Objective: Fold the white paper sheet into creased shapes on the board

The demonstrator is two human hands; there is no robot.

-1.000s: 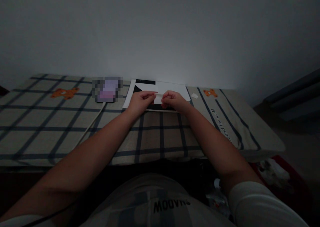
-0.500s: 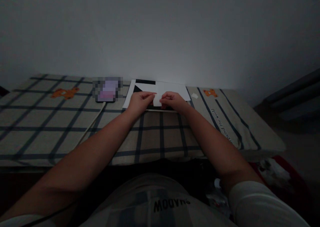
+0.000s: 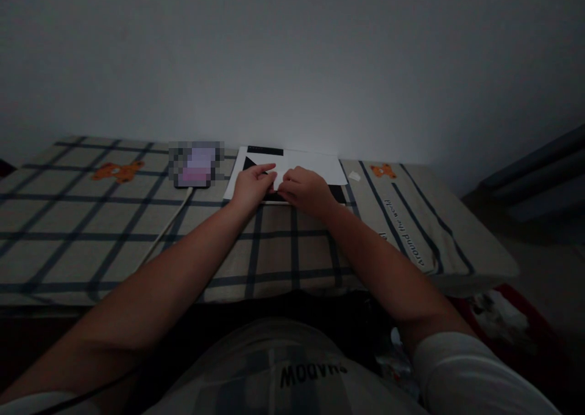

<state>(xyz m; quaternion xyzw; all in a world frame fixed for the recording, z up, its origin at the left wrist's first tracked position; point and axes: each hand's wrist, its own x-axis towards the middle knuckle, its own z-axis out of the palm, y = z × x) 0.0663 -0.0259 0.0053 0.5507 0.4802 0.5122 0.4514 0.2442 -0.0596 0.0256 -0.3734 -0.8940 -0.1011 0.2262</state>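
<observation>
Over the near part of a black and white printed sheet or booklet [image 3: 315, 160], my two hands are close together. My left hand [image 3: 253, 184] has its thumb and index finger near a small white piece of paper [image 3: 276, 177], the index finger stretched towards the right. My right hand [image 3: 307, 189] is closed, its fingertips pinched at the white piece's right side. The piece is mostly hidden by the fingers, and its shape is hard to make out in the dim light.
A pixelated phone-like device [image 3: 195, 166] with a white cable [image 3: 167, 227] lies left on the checked tablecloth [image 3: 292, 250]. A small white scrap [image 3: 354, 176] is right of the sheet. Below right is a red container [image 3: 525, 317] with white plastic inside.
My right hand has shifted left and turned over the white piece, hiding more of it. The index finger of my left hand has lifted and spread from the thumb.
</observation>
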